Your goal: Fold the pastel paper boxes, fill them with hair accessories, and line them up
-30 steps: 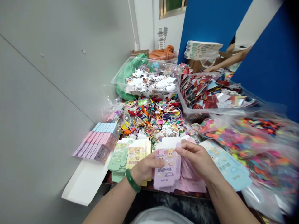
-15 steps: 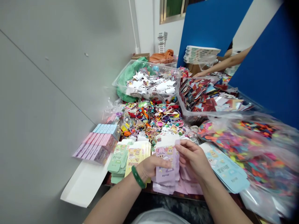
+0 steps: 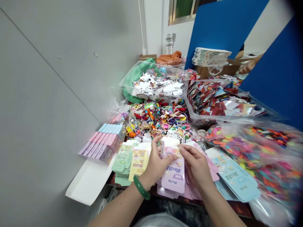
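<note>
On a crowded counter (image 3: 246, 208), clear tubs (image 3: 203, 117) were set towards the back, apparently to leave the near edge for cartons. Green cartons (image 3: 122, 160), yellow cartons (image 3: 138, 160) and blue cartons (image 3: 236, 178) were stacked flat by colour, seemingly for easy reach. Between yellow and blue, a purple carton (image 3: 175, 175) was clamped in the left hand (image 3: 155, 164), its right edge pinched by the right hand (image 3: 197, 164), presumably for steadiness.

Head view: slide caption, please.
Left hand and right hand hold a purple carton between yellow cartons and blue cartons.
</note>
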The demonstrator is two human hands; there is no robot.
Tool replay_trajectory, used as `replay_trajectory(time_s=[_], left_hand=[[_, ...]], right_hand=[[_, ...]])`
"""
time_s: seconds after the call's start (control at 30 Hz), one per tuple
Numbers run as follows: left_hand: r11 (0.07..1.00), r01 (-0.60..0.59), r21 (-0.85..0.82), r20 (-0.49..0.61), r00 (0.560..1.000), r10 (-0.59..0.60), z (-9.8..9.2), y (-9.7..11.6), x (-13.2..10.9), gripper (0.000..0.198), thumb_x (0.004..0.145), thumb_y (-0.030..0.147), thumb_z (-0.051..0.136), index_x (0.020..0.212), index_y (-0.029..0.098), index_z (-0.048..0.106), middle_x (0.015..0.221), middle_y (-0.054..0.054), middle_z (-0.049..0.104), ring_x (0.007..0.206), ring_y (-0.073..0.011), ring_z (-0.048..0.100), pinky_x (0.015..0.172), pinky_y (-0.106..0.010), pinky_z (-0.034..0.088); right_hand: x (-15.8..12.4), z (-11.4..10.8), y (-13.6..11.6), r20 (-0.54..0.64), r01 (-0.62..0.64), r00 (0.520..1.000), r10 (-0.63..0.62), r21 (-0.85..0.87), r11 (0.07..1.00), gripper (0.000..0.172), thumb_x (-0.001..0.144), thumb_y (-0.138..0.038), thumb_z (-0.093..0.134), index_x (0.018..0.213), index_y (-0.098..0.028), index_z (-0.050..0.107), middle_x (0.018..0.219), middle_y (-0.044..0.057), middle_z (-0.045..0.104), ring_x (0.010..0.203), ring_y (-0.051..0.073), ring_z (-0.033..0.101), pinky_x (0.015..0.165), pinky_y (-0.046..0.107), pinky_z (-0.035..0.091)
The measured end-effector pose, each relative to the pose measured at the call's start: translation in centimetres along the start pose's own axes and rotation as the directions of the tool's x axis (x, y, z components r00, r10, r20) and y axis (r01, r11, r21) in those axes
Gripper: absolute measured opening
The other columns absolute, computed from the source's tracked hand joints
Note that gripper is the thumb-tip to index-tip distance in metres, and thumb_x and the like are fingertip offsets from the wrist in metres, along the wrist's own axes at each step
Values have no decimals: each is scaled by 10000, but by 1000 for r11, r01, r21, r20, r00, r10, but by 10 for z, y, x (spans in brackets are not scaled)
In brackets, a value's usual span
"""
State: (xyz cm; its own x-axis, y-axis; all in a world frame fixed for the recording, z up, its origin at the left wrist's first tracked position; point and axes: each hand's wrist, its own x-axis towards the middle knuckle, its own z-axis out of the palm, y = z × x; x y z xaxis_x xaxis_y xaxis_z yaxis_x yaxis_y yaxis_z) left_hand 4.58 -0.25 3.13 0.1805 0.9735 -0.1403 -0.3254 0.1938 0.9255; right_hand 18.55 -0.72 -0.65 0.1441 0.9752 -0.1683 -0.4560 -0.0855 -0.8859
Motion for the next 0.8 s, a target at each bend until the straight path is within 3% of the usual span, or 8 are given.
replay_trajectory(time_s=[0.07, 0.2, 0.33, 0.43, 0.53, 0.63, 0.7, 0.8], left_hand=[[998, -54, 30, 22, 998, 53, -3, 0, 0, 677, 698, 261, 804, 1220, 267, 373, 944, -1, 668, 746, -155, 647, 665, -262, 506], [991, -66, 120, -25, 997, 69, -8, -3, 5, 280, 787, 368, 704, 913, 201, 516, 669, 57, 553, 571, -93, 494, 545, -203, 391], [975, -55, 217, -50, 997, 67, -10, -1, 7, 388, 796, 476, 666, 627, 168, 499, 570, 55, 452, 537, -82, 396, 518, -214, 321], [985, -5, 173, -3, 1000, 6, -10, 3, 4, 330, 747, 463, 732, 815, 168, 602, 609, 55, 497, 558, -93, 456, 546, -217, 356], [997, 77, -19, 79, 994, -75, -10, 4, -2, 627, 690, 415, 808, 1207, 246, 496, 848, 14, 636, 680, -130, 603, 643, -240, 449], [942, 305, -141, 333, 911, -244, -12, -2, -7, 719, 624, 417, 855, 1219, 211, 509, 955, -56, 683, 727, -175, 675, 689, -279, 503], [880, 454, -138, 456, 818, -350, -14, -8, -8, 662, 589, 429, 865, 1120, 145, 590, 831, -71, 698, 655, -186, 679, 660, -294, 527], [851, 505, -143, 419, 810, -411, -15, -15, -9, 515, 574, 401, 863, 946, 112, 655, 712, -59, 685, 599, -174, 662, 631, -292, 540]], right_hand=[[-1, 0, 2, 18, 14, 1000, -13, -29, 999, 305, 726, -394, 791, 990, -251, 736, 958, 42, 744, 876, 229, 670, 782, 356, 524], [-5, 4, 0, 46, 75, 997, -68, -166, 983, 366, 744, -438, 767, 1054, -246, 733, 1047, 61, 733, 949, 240, 653, 827, 358, 507], [-10, 6, -9, 124, 155, 985, -121, -323, 934, 260, 764, -458, 737, 848, -213, 754, 791, 29, 701, 740, 179, 619, 668, 281, 487], [-13, 6, -19, 219, 268, 957, -188, -431, 862, 350, 779, -436, 715, 544, -183, 658, 585, 10, 589, 579, 134, 534, 555, 253, 439], [-13, 8, -27, 178, 298, 953, -246, -398, 868, 196, 761, -406, 734, 830, -224, 753, 680, 20, 662, 625, 160, 596, 566, 265, 481], [-13, 9, -30, 107, 283, 959, -262, -345, 895, 436, 780, -385, 727, 1197, -277, 662, 708, 6, 688, 608, 167, 631, 536, 268, 508], [-13, 8, -31, 145, 336, 942, -303, -408, 849, 292, 811, -360, 701, 1089, -272, 710, 734, 19, 711, 632, 173, 654, 565, 278, 533], [-12, 4, -32, 297, 479, 877, -378, -480, 735, 103, 812, -303, 702, 891, -259, 753, 915, 45, 753, 850, 207, 697, 763, 314, 561]])
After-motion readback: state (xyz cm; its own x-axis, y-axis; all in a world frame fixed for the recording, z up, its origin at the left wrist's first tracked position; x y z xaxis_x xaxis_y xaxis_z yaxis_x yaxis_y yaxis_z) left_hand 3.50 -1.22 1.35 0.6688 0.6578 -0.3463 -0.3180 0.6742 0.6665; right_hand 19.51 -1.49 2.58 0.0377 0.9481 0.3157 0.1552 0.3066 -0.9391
